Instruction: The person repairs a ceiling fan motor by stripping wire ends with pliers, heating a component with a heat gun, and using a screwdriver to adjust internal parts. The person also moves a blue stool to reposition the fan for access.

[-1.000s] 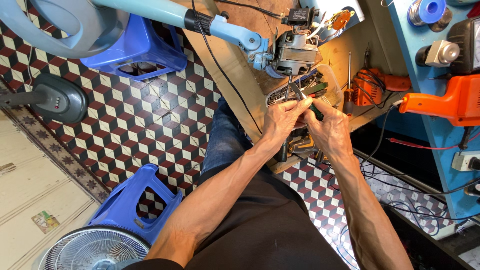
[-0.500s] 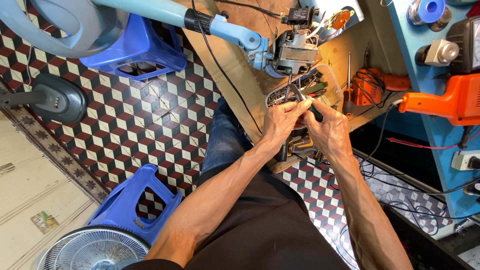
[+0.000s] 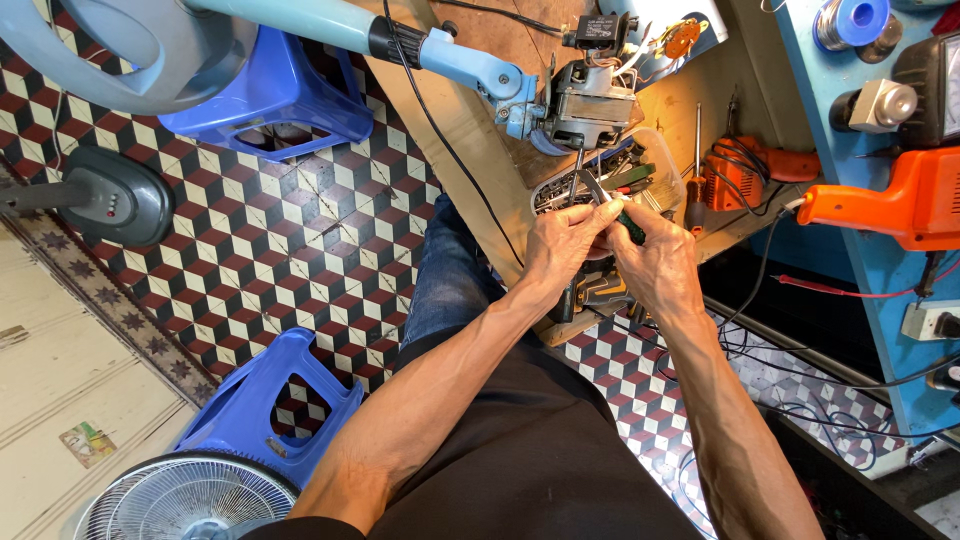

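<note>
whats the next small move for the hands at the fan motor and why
Probably steady the pliers with the left hand and ease their tips up to the fan motor: the right hand grips the handles, and the tips lie just below the motor.

Both forearms are bare from the elbow down to the left hand (image 3: 562, 243) and the right hand (image 3: 655, 268), with no sleeve cuffs, gloves, watch or rings showing on either. A black garment (image 3: 520, 450) of plain, smooth cloth with no print or buttons in view covers the torso and lap at the bottom of the view. Just above and to the left of the black garment a leg in faded blue denim jeans (image 3: 447, 280) shows, the cloth creased along the thigh.
</note>
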